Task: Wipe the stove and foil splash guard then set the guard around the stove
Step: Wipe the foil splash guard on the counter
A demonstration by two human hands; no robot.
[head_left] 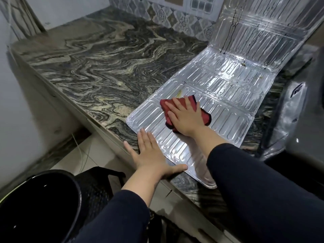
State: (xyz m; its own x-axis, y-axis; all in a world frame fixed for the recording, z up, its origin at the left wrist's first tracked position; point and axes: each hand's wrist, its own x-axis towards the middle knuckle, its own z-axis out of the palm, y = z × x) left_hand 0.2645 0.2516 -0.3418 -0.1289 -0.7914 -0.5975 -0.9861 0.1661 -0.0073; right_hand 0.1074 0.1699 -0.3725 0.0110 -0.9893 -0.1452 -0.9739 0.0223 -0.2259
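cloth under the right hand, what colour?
Dark red cloth with a dark edge, seen in the head view.

**Count of things**

1 foil splash guard [226, 85], w/ 3 panels in view: 2 flat on the counter, 1 standing up at the back. 1 red cloth [185, 109]. 2 hands: 1 left hand [150, 155], 1 right hand [185, 116]. 2 dark sleeves, 1 per arm. 1 stone counter [105, 58]. 1 black bucket [40, 204] at bottom left. 1 black chair [100, 179] next to it. 1 dark stove [306, 120] at the right edge, only partly seen. 1 tiled wall [166, 16] at the back.
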